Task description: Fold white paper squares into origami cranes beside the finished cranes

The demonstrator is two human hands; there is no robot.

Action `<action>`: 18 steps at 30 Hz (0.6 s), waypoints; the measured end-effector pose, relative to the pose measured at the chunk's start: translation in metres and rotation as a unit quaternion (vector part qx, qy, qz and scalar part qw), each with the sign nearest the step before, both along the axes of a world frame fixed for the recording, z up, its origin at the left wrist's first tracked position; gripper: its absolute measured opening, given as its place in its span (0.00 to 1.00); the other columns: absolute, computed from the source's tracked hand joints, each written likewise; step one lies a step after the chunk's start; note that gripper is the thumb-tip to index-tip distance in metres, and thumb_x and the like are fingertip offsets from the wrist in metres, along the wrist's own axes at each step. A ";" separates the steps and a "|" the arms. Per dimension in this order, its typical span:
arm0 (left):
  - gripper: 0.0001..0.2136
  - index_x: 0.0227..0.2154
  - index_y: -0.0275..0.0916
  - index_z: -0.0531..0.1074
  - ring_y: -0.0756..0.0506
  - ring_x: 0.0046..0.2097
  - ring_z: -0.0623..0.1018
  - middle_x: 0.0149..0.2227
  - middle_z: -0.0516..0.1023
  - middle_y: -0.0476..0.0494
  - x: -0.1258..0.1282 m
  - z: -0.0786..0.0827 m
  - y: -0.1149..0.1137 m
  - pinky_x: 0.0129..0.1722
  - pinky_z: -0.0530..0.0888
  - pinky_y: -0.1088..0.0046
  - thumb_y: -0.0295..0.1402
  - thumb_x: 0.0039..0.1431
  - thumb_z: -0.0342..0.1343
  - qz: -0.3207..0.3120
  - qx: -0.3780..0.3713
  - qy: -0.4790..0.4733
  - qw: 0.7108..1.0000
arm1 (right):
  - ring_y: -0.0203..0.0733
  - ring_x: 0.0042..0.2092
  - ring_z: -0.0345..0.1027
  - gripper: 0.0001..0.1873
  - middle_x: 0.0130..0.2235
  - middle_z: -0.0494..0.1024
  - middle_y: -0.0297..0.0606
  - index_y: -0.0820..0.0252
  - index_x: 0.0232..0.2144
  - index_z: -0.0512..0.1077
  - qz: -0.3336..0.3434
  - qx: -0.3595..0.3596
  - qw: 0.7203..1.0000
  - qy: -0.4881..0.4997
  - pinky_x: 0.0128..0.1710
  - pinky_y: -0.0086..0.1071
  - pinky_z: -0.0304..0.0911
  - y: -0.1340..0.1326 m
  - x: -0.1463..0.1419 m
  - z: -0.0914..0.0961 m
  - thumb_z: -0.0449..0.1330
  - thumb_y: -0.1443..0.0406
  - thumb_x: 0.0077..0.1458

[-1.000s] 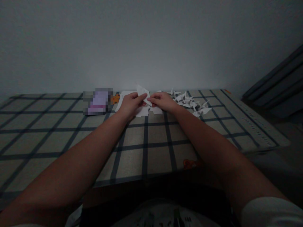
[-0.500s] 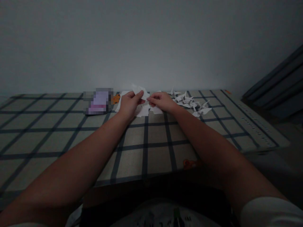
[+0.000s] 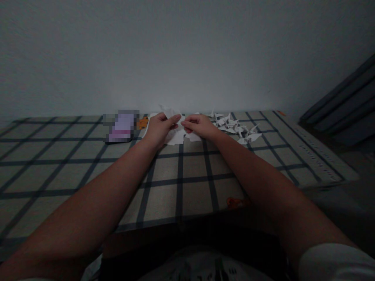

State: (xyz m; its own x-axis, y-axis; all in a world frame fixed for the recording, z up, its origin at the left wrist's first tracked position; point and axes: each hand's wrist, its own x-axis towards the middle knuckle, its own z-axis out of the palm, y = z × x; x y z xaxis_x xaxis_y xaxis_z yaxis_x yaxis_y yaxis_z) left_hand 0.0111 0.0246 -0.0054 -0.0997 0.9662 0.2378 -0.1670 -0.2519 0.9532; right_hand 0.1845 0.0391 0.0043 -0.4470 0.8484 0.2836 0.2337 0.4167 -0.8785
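Note:
Both arms reach far forward over a checked cloth (image 3: 181, 187). My left hand (image 3: 159, 128) and my right hand (image 3: 197, 127) meet at a small white folded paper piece (image 3: 170, 113), each pinching it with closed fingers. The paper sticks up behind my left fingertips. Under and between the hands lie loose white paper sheets (image 3: 178, 137).
A heap of several small folded white paper figures (image 3: 236, 128) lies just right of my right hand. A blurred pink and grey object (image 3: 121, 127) sits left of my left hand. The plain wall stands right behind. A dark striped cushion (image 3: 342, 109) leans at far right.
The folded paper has turned and dropped lower between my fingers, its tip now pointing up-left. Both hands stayed in nearly the same place.

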 end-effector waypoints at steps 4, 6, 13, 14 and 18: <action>0.18 0.30 0.37 0.75 0.50 0.35 0.77 0.34 0.79 0.46 0.002 0.000 -0.001 0.37 0.74 0.74 0.42 0.41 0.72 -0.011 -0.004 -0.028 1.000 | 0.31 0.28 0.65 0.12 0.25 0.72 0.32 0.62 0.25 0.69 0.003 0.012 1.000 -0.001 0.31 0.27 0.61 0.002 -0.001 -0.001 0.61 0.62 0.59; 0.18 0.27 0.37 0.72 0.50 0.34 0.77 0.32 0.78 0.47 0.002 -0.001 0.000 0.37 0.75 0.73 0.44 0.43 0.71 0.001 0.003 -0.035 0.999 | 0.31 0.28 0.65 0.13 0.25 0.72 0.32 0.61 0.25 0.69 -0.003 0.011 1.000 -0.015 0.31 0.27 0.61 0.001 -0.001 0.000 0.61 0.62 0.59; 0.14 0.27 0.38 0.70 0.49 0.33 0.77 0.31 0.78 0.48 0.002 0.002 0.002 0.37 0.76 0.70 0.38 0.43 0.69 0.019 0.022 -0.069 0.997 | 0.31 0.27 0.63 0.13 0.23 0.70 0.31 0.60 0.23 0.66 -0.007 -0.020 1.000 -0.012 0.31 0.27 0.60 -0.004 -0.003 0.004 0.60 0.65 0.60; 0.14 0.27 0.38 0.71 0.49 0.33 0.77 0.31 0.78 0.48 0.003 0.002 0.001 0.37 0.76 0.70 0.37 0.43 0.69 0.015 0.017 -0.081 0.996 | 0.31 0.27 0.63 0.13 0.23 0.70 0.31 0.60 0.23 0.66 -0.006 -0.021 1.000 -0.007 0.31 0.27 0.60 -0.005 -0.004 0.005 0.60 0.66 0.60; 0.13 0.29 0.37 0.72 0.48 0.32 0.77 0.31 0.78 0.47 0.005 0.003 -0.001 0.36 0.75 0.70 0.37 0.44 0.68 0.003 0.003 -0.087 0.996 | 0.32 0.27 0.63 0.13 0.22 0.69 0.29 0.59 0.23 0.64 -0.013 -0.019 1.000 -0.002 0.31 0.28 0.60 -0.009 -0.002 0.010 0.58 0.68 0.60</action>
